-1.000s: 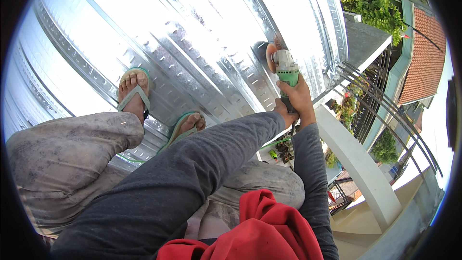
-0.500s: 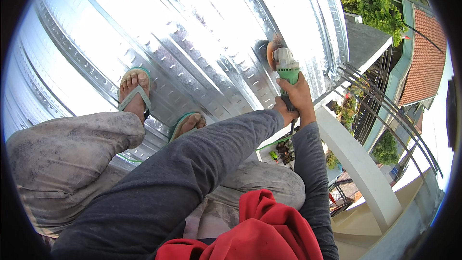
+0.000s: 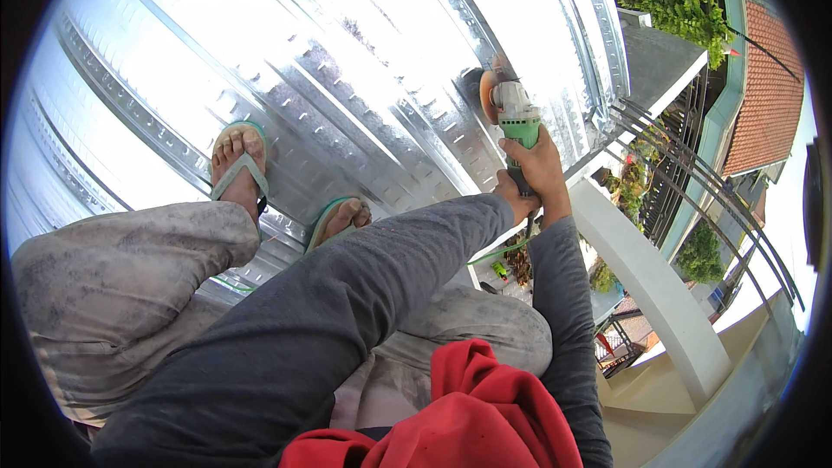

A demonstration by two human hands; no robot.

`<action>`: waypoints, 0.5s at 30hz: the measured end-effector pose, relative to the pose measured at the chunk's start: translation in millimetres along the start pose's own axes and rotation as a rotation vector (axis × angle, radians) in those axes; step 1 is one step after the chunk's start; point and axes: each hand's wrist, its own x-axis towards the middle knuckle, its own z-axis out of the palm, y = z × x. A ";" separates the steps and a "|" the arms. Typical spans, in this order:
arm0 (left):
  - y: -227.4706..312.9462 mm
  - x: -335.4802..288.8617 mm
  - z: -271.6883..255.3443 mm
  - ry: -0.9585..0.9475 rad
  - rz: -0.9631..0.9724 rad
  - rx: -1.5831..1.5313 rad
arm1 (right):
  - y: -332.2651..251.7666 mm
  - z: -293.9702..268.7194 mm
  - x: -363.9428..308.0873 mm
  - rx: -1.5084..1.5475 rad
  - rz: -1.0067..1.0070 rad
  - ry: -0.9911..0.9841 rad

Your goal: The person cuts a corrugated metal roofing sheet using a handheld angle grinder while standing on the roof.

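A green and grey angle grinder (image 3: 518,121) rests its disc (image 3: 478,87) against the shiny corrugated metal sheet (image 3: 347,61), close to the sheet's right edge. My right hand (image 3: 544,165) grips the grinder's green body. Just below it, my left hand (image 3: 517,198) closes around the rear of the handle, with its grey sleeve reaching across my knees. A green cable (image 3: 503,251) hangs down from the tool.
My feet in green flip-flops (image 3: 236,165) (image 3: 340,218) stand on the metal sheet. A red cloth (image 3: 485,416) lies at my chest. Past the sheet's right edge is a drop to a white column (image 3: 646,277), railings, plants and a red tiled roof (image 3: 767,87).
The grinder and both hands have crept very slightly farther along the sheet. The feet and legs have stayed where they were.
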 end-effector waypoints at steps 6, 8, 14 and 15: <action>7.5 -2.7 -2.1 -0.036 -0.053 0.035 | 9.3 0.9 3.6 0.004 0.003 -0.004; 3.7 1.7 -1.3 -0.036 -0.050 0.064 | 6.3 0.7 4.2 -0.010 0.005 -0.007; 5.3 -4.0 -1.9 -0.079 -0.073 0.058 | 8.9 -0.7 -2.5 -0.009 0.012 0.003; 3.0 -3.2 -0.8 -0.094 -0.086 0.031 | 8.4 -1.0 -3.6 0.005 0.002 0.009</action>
